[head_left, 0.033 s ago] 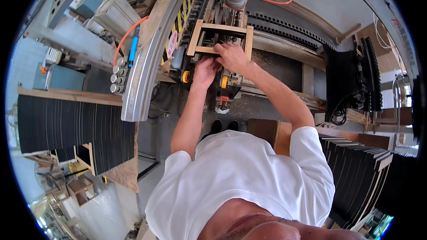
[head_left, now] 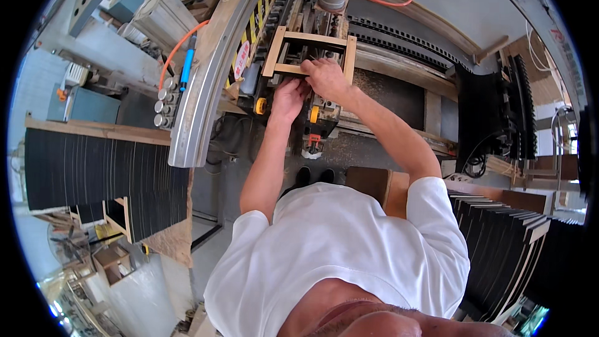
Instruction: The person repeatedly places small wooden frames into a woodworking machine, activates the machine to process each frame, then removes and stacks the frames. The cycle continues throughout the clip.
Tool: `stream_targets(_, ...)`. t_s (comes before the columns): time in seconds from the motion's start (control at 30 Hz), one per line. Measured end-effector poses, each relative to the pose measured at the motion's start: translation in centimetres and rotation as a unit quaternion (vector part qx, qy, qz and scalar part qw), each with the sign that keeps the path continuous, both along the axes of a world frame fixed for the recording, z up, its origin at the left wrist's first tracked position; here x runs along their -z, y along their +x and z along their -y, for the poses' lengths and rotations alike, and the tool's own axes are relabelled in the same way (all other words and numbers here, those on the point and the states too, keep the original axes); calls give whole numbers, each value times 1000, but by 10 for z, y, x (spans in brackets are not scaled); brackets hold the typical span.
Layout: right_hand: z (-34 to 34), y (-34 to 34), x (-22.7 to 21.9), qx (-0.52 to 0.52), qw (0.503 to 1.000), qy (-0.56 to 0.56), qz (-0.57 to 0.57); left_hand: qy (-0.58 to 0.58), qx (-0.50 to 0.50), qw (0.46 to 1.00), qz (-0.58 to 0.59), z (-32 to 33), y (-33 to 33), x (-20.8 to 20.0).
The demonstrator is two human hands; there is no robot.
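Note:
A pale wooden frame (head_left: 350, 56) with two side posts and cross rails lies on the machine bed in front of me. My right hand (head_left: 327, 81) is closed over its near rail, fingers curled across the wood. Just below that rail, my left hand (head_left: 289, 101) has its fingers pressed together, their tips meeting those of my right hand. Whatever may be between the left fingertips is hidden. Yellow round knobs (head_left: 261, 106) sit on the machine near both wrists.
A silver machine beam (head_left: 198, 87) runs along the left, with a blue tube (head_left: 186, 70) beside it. Stacks of dark panels stand at left (head_left: 81, 171) and right (head_left: 499, 243). A brown box (head_left: 368, 182) is by my right side. Sawdust lies on the floor.

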State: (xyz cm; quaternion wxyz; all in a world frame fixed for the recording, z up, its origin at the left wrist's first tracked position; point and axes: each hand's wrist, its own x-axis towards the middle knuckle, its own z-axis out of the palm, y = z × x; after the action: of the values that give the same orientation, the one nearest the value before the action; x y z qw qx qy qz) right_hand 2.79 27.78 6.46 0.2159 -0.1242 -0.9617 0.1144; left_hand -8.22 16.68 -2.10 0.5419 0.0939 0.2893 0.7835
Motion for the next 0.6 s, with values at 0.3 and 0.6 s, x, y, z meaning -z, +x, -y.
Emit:
stream_targets(0.3, -45, -32, 12, 3, 997, -48, -56, -67, -79, 994, -34, 62, 39, -13)
stream_targets(0.6, -73, -95, 20, 46, 998, -4, 44, -120, -97, 986, -58, 210, 64, -34)
